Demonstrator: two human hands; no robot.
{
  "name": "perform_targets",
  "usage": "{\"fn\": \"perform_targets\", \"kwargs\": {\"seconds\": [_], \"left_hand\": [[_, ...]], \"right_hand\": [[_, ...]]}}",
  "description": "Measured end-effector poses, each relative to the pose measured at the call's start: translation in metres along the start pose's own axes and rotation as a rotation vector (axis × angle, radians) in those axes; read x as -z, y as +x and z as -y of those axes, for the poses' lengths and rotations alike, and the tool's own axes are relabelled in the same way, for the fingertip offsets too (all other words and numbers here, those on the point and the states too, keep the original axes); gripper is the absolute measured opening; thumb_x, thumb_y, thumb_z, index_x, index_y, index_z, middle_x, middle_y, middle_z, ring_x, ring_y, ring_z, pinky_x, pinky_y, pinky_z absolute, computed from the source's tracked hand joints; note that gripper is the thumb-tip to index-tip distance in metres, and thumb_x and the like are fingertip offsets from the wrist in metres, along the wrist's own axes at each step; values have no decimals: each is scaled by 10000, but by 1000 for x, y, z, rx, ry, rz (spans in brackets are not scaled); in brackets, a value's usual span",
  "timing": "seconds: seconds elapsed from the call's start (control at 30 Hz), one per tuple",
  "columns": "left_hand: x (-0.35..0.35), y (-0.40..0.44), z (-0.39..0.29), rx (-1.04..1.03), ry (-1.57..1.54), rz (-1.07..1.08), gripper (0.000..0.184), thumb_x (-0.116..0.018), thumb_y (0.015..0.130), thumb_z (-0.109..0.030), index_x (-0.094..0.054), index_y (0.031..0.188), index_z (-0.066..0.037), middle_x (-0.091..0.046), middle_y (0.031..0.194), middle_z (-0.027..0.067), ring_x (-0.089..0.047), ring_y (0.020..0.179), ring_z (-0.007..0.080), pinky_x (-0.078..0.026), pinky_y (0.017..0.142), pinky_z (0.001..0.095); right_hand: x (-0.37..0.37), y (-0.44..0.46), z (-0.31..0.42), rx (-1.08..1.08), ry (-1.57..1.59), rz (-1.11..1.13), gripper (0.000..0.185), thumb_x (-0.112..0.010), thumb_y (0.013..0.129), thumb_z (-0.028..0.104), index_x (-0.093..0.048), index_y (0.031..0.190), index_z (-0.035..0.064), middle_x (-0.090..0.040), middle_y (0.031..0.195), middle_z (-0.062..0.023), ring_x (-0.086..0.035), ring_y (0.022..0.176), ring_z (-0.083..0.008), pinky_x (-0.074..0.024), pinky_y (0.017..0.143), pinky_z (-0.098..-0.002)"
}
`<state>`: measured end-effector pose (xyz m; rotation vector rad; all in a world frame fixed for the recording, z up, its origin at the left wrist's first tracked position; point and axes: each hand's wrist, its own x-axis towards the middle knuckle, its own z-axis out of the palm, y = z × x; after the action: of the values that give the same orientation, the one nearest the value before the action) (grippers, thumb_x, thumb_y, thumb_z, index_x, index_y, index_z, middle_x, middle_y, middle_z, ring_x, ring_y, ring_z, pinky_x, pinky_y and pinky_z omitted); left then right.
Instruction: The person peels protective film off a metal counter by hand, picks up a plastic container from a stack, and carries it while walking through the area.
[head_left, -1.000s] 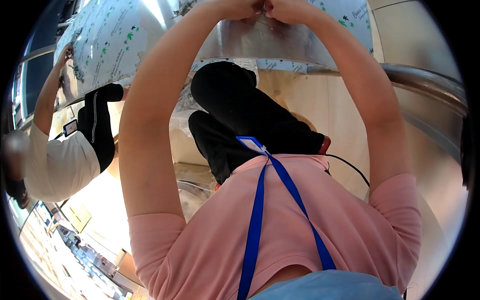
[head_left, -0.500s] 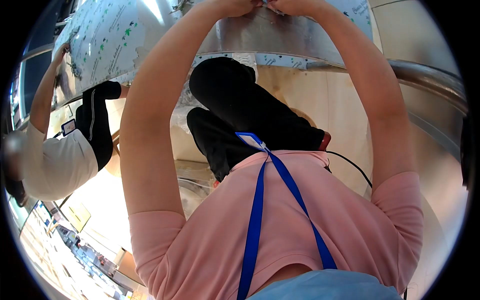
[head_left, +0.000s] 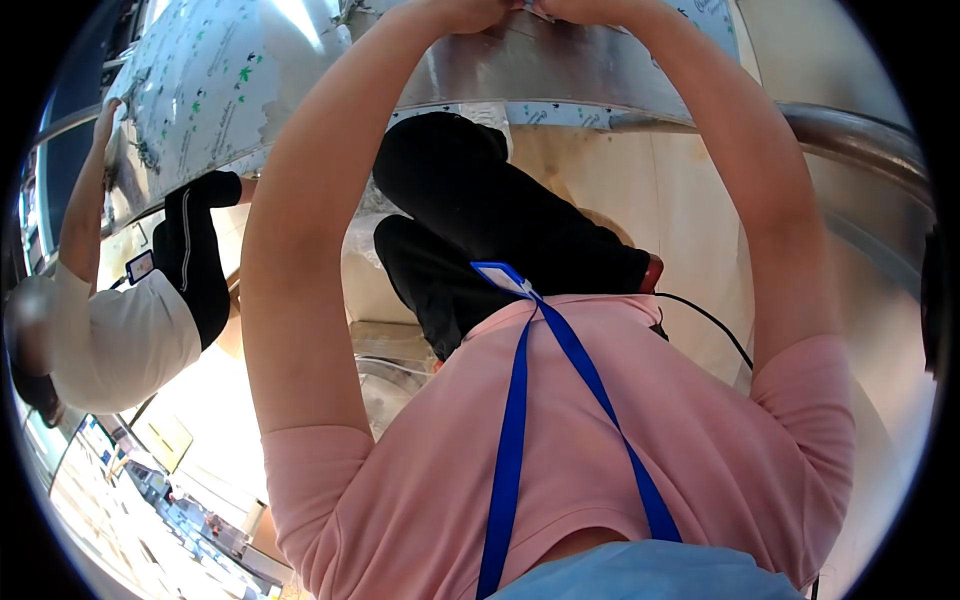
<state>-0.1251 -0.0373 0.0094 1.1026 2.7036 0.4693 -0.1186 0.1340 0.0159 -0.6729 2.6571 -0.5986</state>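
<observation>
Taking the view as a clock face, the left hand (head_left: pixel 475 14) and the right hand (head_left: pixel 590 8) meet at 12 o'clock, close together and partly cut off by the upper edge. Between them shows 1 small pale piece (head_left: pixel 540 12), at 3 o'clock from the left hand and 9 o'clock from the right, just beside the fingers of both. Their fingers look curled inward, but I cannot tell whether either hand grips the piece or only touches it; what it is, is too small to tell.

At 6 o'clock from the hands, just below them, lies a bare metal surface (head_left: pixel 560 70). Film printed with green leaves (head_left: pixel 225 90) covers the surface toward 11 o'clock, and more of it shows at 1 o'clock. A metal rail (head_left: pixel 860 150) curves away at 2 o'clock. At 10 o'clock, well apart, a co-worker's hand (head_left: pixel 110 112) is at the film's far edge. Black trousers (head_left: pixel 480 190) are below the metal.
</observation>
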Motion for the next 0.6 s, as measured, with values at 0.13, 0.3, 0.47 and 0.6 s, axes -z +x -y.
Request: {"fn": "perform_targets", "kwargs": {"seconds": [0.13,0.3,0.47,0.6], "left_hand": [[-1,-1,0,6,3,11,182,-507,782,-181,-606,829,-35,-604,851,185,-570,844,353,-454,720,420],[3,-1,-4,37,-47,33,182,-504,793,-177,-606,824,-30,-602,860,189,-567,852,353,-452,720,418],[6,-1,-8,86,-60,41,177,-509,798,-174,-603,841,-30,-603,864,187,-564,857,353,-448,721,416],[-1,1,1,32,-76,-8,179,-512,803,-180,-603,840,-30,-600,866,186,-565,837,354,-450,720,415]], "right_hand": [[7,-3,8,-32,58,30,203,-571,696,200,-640,713,10,-599,715,-227,-587,636,-332,-467,604,-397],[14,-12,19,-104,-7,92,189,-593,691,201,-650,713,22,-611,707,-209,-596,636,-316,-472,604,-386],[-6,5,-9,-13,0,14,203,-618,690,230,-655,696,31,-621,698,-195,-606,634,-298,-479,605,-366],[5,-1,-3,-52,107,61,218,-625,688,230,-656,731,18,-626,711,-191,-605,630,-302,-479,602,-364]]}}
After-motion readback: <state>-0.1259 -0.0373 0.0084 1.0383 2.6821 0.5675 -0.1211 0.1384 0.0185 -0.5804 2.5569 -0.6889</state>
